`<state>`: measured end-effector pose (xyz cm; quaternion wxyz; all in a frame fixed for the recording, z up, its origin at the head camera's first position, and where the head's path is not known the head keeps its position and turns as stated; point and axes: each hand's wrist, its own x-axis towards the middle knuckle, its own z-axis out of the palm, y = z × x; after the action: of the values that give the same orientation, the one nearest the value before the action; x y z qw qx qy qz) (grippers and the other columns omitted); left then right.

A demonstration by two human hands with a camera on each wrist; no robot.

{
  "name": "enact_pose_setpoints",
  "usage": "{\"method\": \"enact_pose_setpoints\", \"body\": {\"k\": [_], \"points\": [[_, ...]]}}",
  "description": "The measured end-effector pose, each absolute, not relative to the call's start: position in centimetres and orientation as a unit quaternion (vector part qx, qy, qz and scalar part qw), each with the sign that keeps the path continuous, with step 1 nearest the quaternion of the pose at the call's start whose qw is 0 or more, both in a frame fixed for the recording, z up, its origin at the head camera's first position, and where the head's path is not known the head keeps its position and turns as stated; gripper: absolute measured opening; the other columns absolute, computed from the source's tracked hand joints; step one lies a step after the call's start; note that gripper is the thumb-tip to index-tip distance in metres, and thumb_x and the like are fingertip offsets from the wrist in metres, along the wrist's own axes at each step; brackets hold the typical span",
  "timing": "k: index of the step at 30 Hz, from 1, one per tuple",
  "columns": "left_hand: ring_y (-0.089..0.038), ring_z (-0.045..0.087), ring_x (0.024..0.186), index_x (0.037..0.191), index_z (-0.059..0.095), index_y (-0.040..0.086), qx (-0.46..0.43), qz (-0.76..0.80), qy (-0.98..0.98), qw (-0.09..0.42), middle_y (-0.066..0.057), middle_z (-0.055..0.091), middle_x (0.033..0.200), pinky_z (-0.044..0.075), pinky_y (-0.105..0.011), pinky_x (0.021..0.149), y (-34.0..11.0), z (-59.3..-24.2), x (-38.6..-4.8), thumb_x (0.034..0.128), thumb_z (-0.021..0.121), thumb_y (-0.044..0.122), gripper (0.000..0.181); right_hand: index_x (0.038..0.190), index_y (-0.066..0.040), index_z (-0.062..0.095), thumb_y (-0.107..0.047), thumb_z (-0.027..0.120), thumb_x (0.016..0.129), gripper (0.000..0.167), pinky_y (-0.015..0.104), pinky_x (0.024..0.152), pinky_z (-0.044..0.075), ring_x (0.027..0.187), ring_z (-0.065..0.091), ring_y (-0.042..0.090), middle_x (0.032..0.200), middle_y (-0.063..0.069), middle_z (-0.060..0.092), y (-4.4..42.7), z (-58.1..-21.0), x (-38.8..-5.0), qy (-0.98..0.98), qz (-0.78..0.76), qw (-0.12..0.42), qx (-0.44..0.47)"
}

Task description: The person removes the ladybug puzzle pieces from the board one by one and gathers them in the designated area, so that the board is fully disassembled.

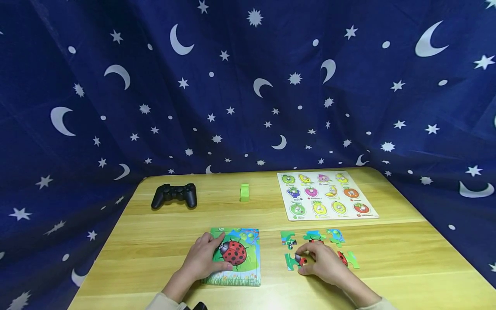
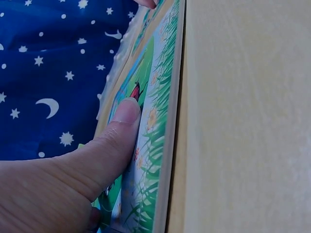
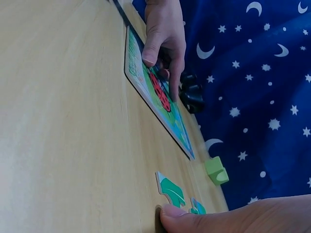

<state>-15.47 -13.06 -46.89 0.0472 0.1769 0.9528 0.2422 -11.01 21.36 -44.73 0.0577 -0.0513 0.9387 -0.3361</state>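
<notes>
My left hand [image 1: 203, 256] rests on a ladybug picture puzzle board [image 1: 249, 275], thumb and index finger spread across its left part. In the left wrist view, the thumb [image 2: 109, 145] presses on the picture near the grassy edge. To the right, my right hand [image 1: 323, 260] pinches a green puzzle piece [image 1: 289, 262] showing part of a ladybug's head, between thumb and index finger. Around that hand lie other loose pieces, including a green corner piece [image 1: 286, 236], a blue one [image 1: 336, 235] and a red and green one [image 1: 351, 259]. The hand partly covers some of them.
A white fruit peg board [image 1: 329, 196] lies at the back right of the wooden table [image 1: 155, 241]. A black game controller [image 1: 174, 195] is at the back left, and a small light green block [image 1: 244, 192] stands between. A starry curtain [image 1: 232, 86] hangs behind.
</notes>
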Motion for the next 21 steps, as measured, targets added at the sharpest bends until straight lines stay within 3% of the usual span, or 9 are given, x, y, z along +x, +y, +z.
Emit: {"method": "enact_pose_setpoints", "body": {"k": [12,21], "points": [[-0.015,0.035,0.084,0.146,0.049,0.009,0.179,0.245,0.952,0.046,-0.001,0.043,0.096,0.031,-0.027,0.069,-13.25,-46.82,-15.41,0.0654,0.084,0.056,0.099,0.096,-0.021,0.071,-0.027,0.090,0.064,0.037,0.026,0.073,0.037,0.085,0.043,0.016,0.102,-0.001,0.062,21.39,-44.68,-11.15,0.939,-0.335,0.057,-0.049],[-0.015,0.035,0.083,0.146,0.049,0.010,0.177,0.238,0.954,0.048,-0.001,0.044,0.096,0.030,-0.026,0.069,-13.18,-47.06,-15.55,0.0661,0.083,0.056,0.098,0.095,-0.024,0.071,-0.026,0.090,0.064,0.036,0.036,0.083,0.045,0.096,0.054,0.016,0.111,0.000,0.067,21.07,-44.69,-11.18,0.944,-0.325,0.048,-0.032]]}}
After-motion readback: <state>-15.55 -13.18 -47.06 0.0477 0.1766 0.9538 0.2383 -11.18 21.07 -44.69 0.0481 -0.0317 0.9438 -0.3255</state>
